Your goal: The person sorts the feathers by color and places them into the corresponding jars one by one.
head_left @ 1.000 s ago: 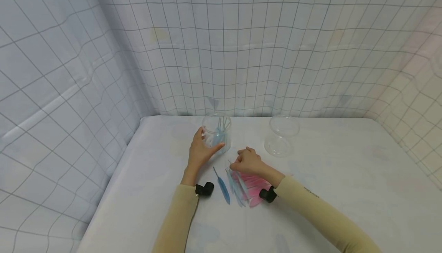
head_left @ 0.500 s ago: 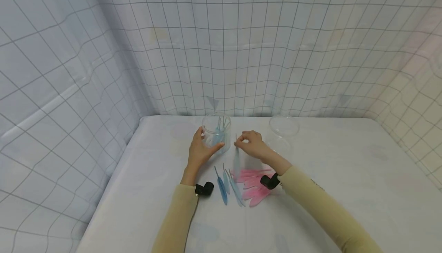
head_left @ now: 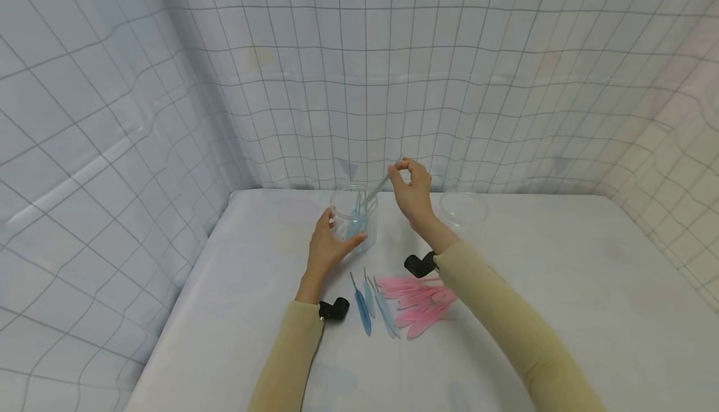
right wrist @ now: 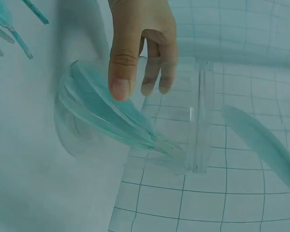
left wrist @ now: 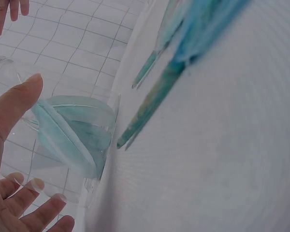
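My left hand (head_left: 327, 251) wraps its thumb and fingers around the side of a clear jar (head_left: 371, 236), which stands upright at the table's far side. Inside it lean several light blue feathers (left wrist: 70, 137), quills up. Up and to the right of the jar, my right hand (head_left: 414, 195) pinches the quill end of a pale blue feather (head_left: 376, 191). That feather slants down to the left, its tip over the jar's mouth. In the right wrist view, the held feather (right wrist: 261, 145) is outside the rim, and my right hand is almost wholly out of view.
Three blue feathers (head_left: 363, 312) lie on the white table (head_left: 236, 337) in front of the jar. Right of them is a spread of pink feathers (head_left: 421, 306). A second clear jar (head_left: 464, 207) stands at the back right, partly behind my right arm. Grid-patterned cloth (head_left: 359, 87) encloses the table.
My right hand has picked a pale blue feather from those on the table and lifted it up and away toward the jar's mouth. My left hand stays on the jar.
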A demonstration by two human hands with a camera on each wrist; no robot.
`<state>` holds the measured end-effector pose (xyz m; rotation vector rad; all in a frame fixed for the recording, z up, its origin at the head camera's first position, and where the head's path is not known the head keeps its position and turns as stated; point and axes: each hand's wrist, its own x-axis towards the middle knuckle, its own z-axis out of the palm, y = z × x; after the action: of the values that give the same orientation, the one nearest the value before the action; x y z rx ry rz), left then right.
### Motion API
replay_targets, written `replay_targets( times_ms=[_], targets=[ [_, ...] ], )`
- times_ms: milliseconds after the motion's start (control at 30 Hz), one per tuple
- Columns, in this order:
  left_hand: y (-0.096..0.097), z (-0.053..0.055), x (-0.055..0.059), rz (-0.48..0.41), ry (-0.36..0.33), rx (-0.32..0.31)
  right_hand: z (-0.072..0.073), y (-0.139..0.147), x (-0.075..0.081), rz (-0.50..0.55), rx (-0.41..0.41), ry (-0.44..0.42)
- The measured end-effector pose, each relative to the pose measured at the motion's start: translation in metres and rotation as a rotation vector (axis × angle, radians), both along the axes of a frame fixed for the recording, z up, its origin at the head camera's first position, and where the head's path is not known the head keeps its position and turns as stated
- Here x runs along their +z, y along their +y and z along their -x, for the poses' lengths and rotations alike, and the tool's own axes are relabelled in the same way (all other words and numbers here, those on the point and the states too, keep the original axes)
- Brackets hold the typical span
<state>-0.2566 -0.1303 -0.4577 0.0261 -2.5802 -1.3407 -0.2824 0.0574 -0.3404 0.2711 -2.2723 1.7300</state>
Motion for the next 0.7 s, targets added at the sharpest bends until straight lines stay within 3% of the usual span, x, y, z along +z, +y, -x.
replay_targets(
  times_ms=[167,300,700],
  targets=[
    [0.000,-0.002,0.002,-0.001,-0.016,0.001,0.004,-0.010,-0.016,-0.042,-0.021,0.079],
    [0.001,-0.001,0.003,-0.002,-0.014,0.000,0.004,-0.013,-0.026,-0.068,-0.018,0.078],
    [0.001,-0.001,0.002,0.009,0.003,-0.004,-0.003,-0.009,-0.037,-0.184,0.038,-0.112]
  ],
)
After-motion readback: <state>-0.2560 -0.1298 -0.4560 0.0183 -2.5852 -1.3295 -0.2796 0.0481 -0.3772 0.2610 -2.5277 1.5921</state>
